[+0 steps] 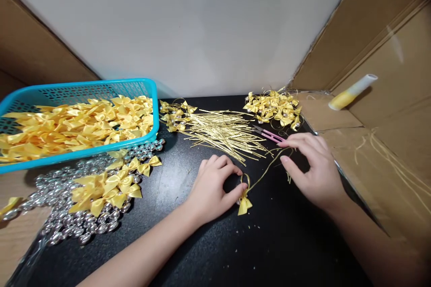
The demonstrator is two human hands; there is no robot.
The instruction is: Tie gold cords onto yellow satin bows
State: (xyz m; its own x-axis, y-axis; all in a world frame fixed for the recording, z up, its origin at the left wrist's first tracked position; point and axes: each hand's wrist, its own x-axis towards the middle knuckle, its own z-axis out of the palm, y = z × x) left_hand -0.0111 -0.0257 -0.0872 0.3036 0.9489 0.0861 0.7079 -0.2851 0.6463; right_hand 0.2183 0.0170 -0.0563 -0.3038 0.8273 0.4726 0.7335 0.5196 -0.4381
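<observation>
the gold strips (225,132) lay in a loose heap on the black worktop (215,251). on the person's side of the gold strips was the left hand (213,188), its grip pinching a small yellow bow (244,205) between thumb and forefinger, with a gold loop standing up beside the fingertips. a thin gold cord (266,171) ran from the bow to the right hand (314,172), which was right of the gold strips and a little nearer the person. the thumb and forefinger there stood slightly apart around the cord; i could not tell whether that grip had hold of it. pink-handled snips (269,134) lay just beside the right edge of the gold strips, blades toward them, the handle end at the right forefinger.

behind and to the right of the gold strips was a clump of bows with silver beads and cords (274,107); a smaller clump (177,114) touched their left end. well to the left of the gold strips stood a blue basket (156,107) full of loose yellow bows (84,121). left of the gold strips and nearer the person, silver beads (101,224) were spread out, with several more bows (104,188) on top.
</observation>
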